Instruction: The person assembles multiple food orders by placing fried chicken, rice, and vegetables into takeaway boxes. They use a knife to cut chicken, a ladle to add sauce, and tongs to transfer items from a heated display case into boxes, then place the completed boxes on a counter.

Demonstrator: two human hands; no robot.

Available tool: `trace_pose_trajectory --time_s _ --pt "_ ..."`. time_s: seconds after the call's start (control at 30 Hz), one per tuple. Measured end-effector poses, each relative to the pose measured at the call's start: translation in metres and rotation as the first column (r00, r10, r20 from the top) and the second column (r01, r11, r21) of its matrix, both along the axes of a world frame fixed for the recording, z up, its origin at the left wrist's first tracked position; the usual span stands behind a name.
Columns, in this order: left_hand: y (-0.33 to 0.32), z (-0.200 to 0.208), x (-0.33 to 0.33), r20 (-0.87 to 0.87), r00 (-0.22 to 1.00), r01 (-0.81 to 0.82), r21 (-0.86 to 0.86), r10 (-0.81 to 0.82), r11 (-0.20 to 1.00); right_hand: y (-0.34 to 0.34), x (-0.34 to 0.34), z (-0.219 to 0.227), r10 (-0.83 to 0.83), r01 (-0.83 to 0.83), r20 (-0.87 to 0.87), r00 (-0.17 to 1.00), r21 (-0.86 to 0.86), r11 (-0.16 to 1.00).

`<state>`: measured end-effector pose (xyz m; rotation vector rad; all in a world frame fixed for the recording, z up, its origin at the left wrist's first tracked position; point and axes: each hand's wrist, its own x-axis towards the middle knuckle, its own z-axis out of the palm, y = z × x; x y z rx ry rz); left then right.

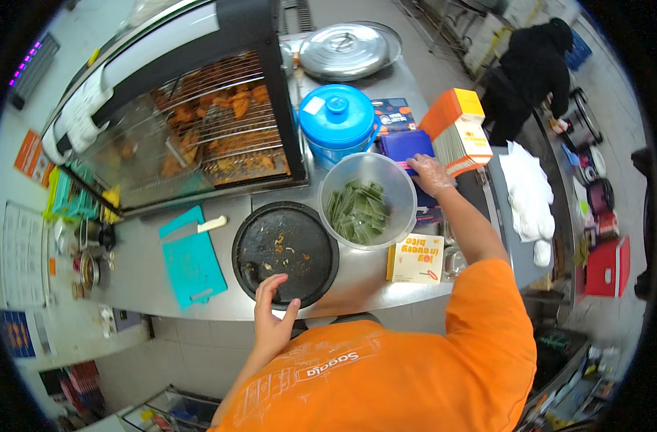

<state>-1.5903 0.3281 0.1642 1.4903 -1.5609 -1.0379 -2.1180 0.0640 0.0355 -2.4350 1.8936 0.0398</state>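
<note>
My left hand [274,320] is open, thumb and fingers apart, over the near rim of a round black tray [289,241] scattered with crumbs. It holds nothing. My right hand [431,176], in a clear plastic glove, reaches to the right with its fingers curled on the edge of a dark blue carton [400,146]. Between my hands stands a translucent round tub [328,222] with cut green leaf pieces [357,212] in it. Directly behind the tub is a blue lidded bucket [334,119].
A glass warming cabinet [295,155] with fried pieces on racks stands back left. A knife [212,224] lies on a turquoise cutting board [197,266]. Orange-and-white cartons [471,137] and a white-and-yellow box [418,259] sit right. Behind them, a person in black [519,83] bends at another counter.
</note>
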Motion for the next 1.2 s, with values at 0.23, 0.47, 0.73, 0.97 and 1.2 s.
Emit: trace_pose_trajectory --time_s 0.23,0.47,0.73,0.97,1.2 --pt "-0.004 -0.004 -0.017 -0.342 0.939 -0.035 0.035 0.045 0.999 0.058 0.036 0.176 0.081 0.038 0.198 0.977 -0.532 0.846" --pt "0.007 -0.004 -0.050 -0.963 0.268 0.707 0.175 -0.030 0.685 0.213 0.257 0.276 0.943 -0.930 0.084 0.322 -0.158 0.331" --pt "0.066 -0.022 0.017 -0.971 0.098 0.774 0.213 0.219 0.597 0.280 0.308 0.256 0.946 -0.812 0.171 0.276 -0.484 0.325" --pt "0.095 -0.038 0.093 -0.894 0.177 0.381 0.448 0.412 0.809 0.305 0.321 0.219 0.731 -0.654 0.382 0.565 -0.332 0.680" --pt "0.132 -0.040 0.088 -0.843 0.536 0.127 0.114 0.029 0.985 0.342 0.323 0.136 0.131 -0.774 0.907 0.401 0.259 0.577"
